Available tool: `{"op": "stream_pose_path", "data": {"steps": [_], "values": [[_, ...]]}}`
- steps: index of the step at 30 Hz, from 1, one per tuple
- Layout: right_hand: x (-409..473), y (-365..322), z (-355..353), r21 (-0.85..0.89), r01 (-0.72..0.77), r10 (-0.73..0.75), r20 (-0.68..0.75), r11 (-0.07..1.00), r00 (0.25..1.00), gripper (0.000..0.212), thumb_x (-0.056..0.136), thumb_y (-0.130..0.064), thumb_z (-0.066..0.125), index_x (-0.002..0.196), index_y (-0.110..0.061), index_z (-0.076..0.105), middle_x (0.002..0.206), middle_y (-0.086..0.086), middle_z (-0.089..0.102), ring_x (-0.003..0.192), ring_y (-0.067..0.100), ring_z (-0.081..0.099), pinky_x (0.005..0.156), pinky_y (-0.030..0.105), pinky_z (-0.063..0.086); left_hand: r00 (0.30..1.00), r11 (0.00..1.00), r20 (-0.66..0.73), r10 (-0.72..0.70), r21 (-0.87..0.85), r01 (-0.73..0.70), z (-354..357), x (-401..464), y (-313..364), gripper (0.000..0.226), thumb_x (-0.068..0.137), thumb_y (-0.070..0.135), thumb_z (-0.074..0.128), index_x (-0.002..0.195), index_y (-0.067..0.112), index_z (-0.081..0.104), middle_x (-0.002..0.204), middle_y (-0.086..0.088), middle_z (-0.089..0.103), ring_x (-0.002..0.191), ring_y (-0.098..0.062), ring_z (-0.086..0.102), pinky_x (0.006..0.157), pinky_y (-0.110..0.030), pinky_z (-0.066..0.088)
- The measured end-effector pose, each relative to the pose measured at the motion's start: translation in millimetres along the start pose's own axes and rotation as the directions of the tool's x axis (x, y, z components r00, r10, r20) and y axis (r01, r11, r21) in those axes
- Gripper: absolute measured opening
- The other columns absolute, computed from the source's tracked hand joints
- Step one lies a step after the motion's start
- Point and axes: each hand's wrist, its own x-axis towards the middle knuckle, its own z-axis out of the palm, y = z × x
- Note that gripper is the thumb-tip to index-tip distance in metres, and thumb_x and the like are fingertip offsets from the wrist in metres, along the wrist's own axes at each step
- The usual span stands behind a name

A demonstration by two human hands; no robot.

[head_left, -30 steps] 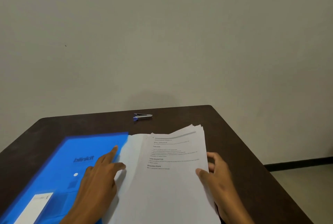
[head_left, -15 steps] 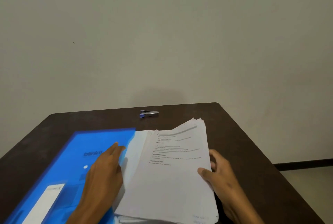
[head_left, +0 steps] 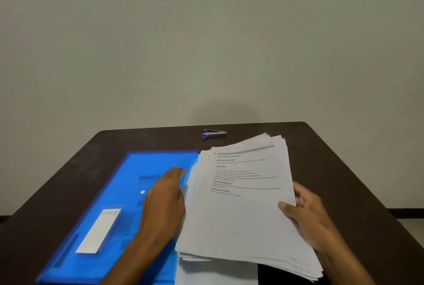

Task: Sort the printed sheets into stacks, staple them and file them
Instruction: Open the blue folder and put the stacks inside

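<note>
A dark desk (head_left: 344, 170) stands against a plain wall (head_left: 206, 32). The left hand (head_left: 164, 195) lies flat on the blue folder (head_left: 110, 204); beside it, the right hand (head_left: 305, 213) grips the printed sheets (head_left: 241, 211). A stapler (head_left: 213, 133) sits beyond both.

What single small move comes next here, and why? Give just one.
Probably lift the paper stack clear of the blue folder and set it on the bare table. The right hand grips its right edge, the left hand presses the folder flat, and the stapler lies untouched, so sorting has not begun.
</note>
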Motion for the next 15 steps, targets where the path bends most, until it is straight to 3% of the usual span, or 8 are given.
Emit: {"op": "stream_pose_path", "data": {"steps": [4,8,11,13,15], "values": [[9.1,3.4,5.7,-0.027,-0.059,0.061,0.089,0.998,0.994,0.037,0.099,0.01,0.058,0.122,-0.017,0.066,0.114,0.002,0.08,0.101,0.028,0.078,0.085,0.047,0.062,0.999,1.0,-0.036,0.018,-0.019,-0.019,-1.2,2.3,-0.2,0.044,0.092,-0.006,0.061,0.132,0.012,0.066,0.133,-0.003,0.069,0.121,-0.026,0.065,0.1,-0.032,0.047],[11.0,1.9,0.1,-0.062,-0.074,0.082,0.13,0.995,0.988,0.037,0.097,0.013,0.059,0.119,-0.016,0.068,0.105,-0.001,0.081,0.094,0.024,0.079,0.068,0.033,0.064,0.998,0.998,-0.069,0.002,-0.056,-0.006,-5.0,4.4,-3.0,0.043,0.093,-0.003,0.06,0.131,0.017,0.066,0.134,0.003,0.068,0.122,-0.02,0.062,0.092,-0.017,0.034],[14.2,4.9,-7.3,-0.092,-0.103,0.117,0.156,0.99,0.981,0.037,0.097,0.012,0.059,0.123,-0.014,0.066,0.109,0.003,0.081,0.095,0.027,0.079,0.074,0.04,0.065,0.997,0.997,-0.081,0.0,-0.081,-0.007,-7.4,6.6,-2.9,0.036,0.094,0.001,0.061,0.12,0.025,0.067,0.118,0.01,0.069,0.097,-0.011,0.057,0.076,-0.013,0.027],[16.9,5.6,-8.3,-0.13,-0.115,0.137,0.175,0.985,0.975,0.038,0.097,0.008,0.062,0.127,-0.015,0.065,0.113,0.004,0.08,0.1,0.031,0.078,0.09,0.053,0.062,0.997,0.996,-0.078,0.012,-0.085,-0.019,-6.7,7.7,-3.0,0.032,0.094,0.001,0.06,0.109,0.029,0.064,0.104,0.014,0.067,0.08,-0.005,0.05,0.076,-0.009,0.032],[19.8,3.7,-8.0,-0.157,-0.113,0.143,0.192,0.981,0.971,0.038,0.098,0.006,0.062,0.128,-0.017,0.064,0.115,0.003,0.08,0.102,0.032,0.078,0.096,0.058,0.058,0.997,0.997,-0.073,0.014,-0.07,-0.019,-5.4,8.0,-3.2,0.032,0.093,0.001,0.06,0.1,0.032,0.059,0.091,0.015,0.064,0.075,-0.003,0.051,0.077,-0.002,0.033]]}}
